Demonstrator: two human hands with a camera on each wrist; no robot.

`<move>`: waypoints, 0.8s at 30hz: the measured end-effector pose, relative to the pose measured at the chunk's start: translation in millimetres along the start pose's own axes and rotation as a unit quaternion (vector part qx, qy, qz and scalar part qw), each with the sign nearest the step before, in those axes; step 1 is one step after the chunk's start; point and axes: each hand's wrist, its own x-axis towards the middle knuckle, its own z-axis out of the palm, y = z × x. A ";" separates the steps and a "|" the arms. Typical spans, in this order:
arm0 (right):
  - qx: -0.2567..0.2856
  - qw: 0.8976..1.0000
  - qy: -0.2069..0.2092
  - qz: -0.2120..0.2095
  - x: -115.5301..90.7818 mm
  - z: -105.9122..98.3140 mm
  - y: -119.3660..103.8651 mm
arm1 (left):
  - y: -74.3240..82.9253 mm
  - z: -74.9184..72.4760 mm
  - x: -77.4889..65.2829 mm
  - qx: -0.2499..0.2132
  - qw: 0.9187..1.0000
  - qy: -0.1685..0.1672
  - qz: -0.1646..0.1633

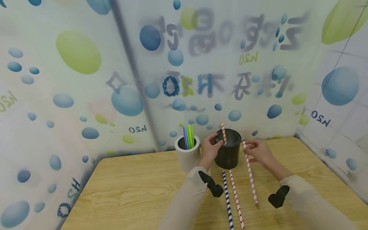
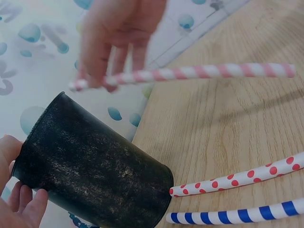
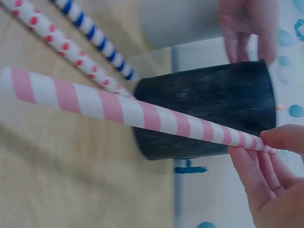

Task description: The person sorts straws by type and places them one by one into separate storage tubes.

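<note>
My right hand pinches a pink-and-white striped paper straw near its top end, between thumb and fingers. The straw slants down toward me, just right of a black cup. At that cup's left rim, my left hand holds on with thumb and fingers. An orange-and-white striped straw stands inside the black cup, its lower part hidden. On the table in front of the cup lie a blue-and-white striped straw and a red-dotted white straw, side by side.
Left of the black cup stands a white cup holding several purple, blue, green and yellow straws. Both cups are near the back edge of the wooden table. A printed curtain hangs right behind it.
</note>
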 end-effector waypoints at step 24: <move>0.011 0.988 0.055 -0.144 27.4 -18.3 -93.5 | 2.6 -2.8 -2.0 -0.006 1.000 -0.005 0.011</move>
